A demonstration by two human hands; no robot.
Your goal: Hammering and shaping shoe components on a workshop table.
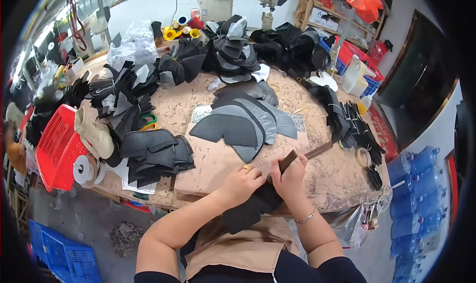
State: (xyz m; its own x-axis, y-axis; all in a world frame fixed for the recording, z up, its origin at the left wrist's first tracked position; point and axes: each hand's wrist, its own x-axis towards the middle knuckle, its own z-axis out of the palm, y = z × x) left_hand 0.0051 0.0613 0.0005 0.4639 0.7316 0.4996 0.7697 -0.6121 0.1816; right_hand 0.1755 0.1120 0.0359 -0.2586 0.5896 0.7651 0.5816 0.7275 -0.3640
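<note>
At the table's near edge my left hand (241, 185) is closed on a black cut piece (248, 214), which hangs over the edge toward my lap. My right hand (289, 179) is beside it, wrapped round a flat dark brown bar (287, 161) whose end sticks up from the fist. What the bar's lower end is like is hidden. A brown strip (320, 150) lies just beyond that hand. Ahead of both hands, curved black and grey cut pieces (228, 126) overlap on a pale board (193, 176).
A stack of black pieces (156, 156) lies to the left, near a cream shoe form (93, 131) and a red basket (57, 146). Bundles of dark pieces (233, 50) crowd the back, before a sewing machine (267, 5). A tape roll (363, 157) lies at the right.
</note>
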